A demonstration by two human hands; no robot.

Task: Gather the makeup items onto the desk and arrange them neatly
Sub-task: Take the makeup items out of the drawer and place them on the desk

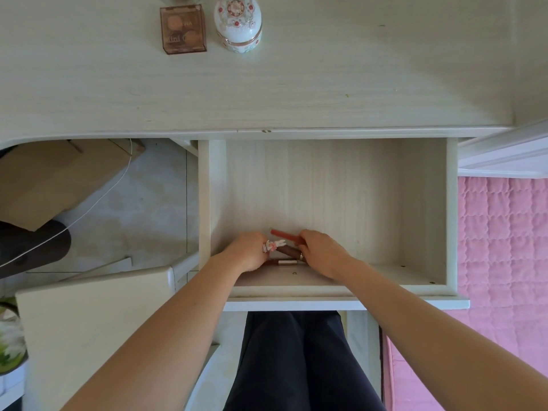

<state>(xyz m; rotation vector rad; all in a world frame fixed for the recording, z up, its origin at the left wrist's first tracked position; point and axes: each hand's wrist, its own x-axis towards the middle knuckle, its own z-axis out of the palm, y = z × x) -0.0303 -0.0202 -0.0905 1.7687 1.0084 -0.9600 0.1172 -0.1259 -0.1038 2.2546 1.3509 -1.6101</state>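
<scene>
Left hand: closed on brown tube; fingertips hidden.
Right hand: gripping red tube; its end covered.
Drawer: open, floor mostly bare.

Bedroom: pink quilt; vanity desk

Two bare forearms reach fwd and down from bottom corners of view, converging toward centre. Left hand sits palm-down, fingers curled under, back of hand facing up, wrist roughly straight w/ the forearm. Right hand also palm-down, knuckles raised, fingers bent and closed, wrist angled slightly inward. A ring shows on one right finger. The two hands are close together, fingertips nearly meeting, both at about the same height. Legs in dark trousers are visible below, between the arms.
</scene>
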